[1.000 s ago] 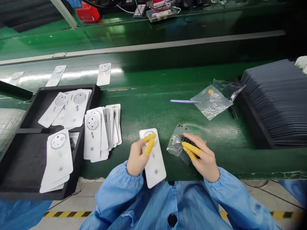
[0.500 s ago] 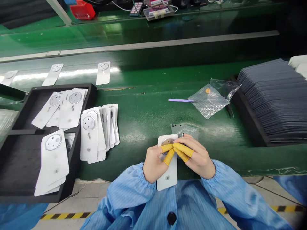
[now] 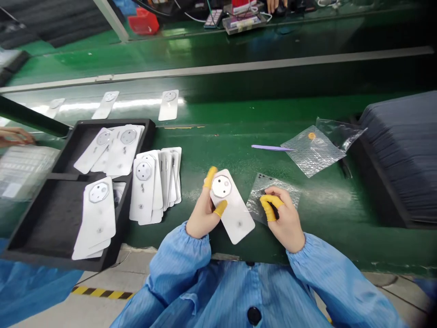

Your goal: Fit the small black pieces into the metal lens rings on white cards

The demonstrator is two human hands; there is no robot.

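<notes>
My left hand, with yellow finger cots, grips a white phone back cover by its left side, thumb on the face and a finger along the upper edge. The cover is tilted, its octagonal camera plate at the top, with dark round holes showing. Over a clear plastic sheet with several small black dots in its corner is my right hand. Its cotted fingers are curled together; whether anything small is between them I cannot make out.
Left of my hands, more phone back covers lie in an overlapping row beside a black tray holding others. Purple tweezers and a bubble-wrap sheet lie ahead. Dark stacked sheets fill the right. Another person's hand shows at far left.
My hands have parted: the left has tilted the cover and shifted it left and up, and the right has moved off it onto the plastic sheet. The camera view has turned left.
</notes>
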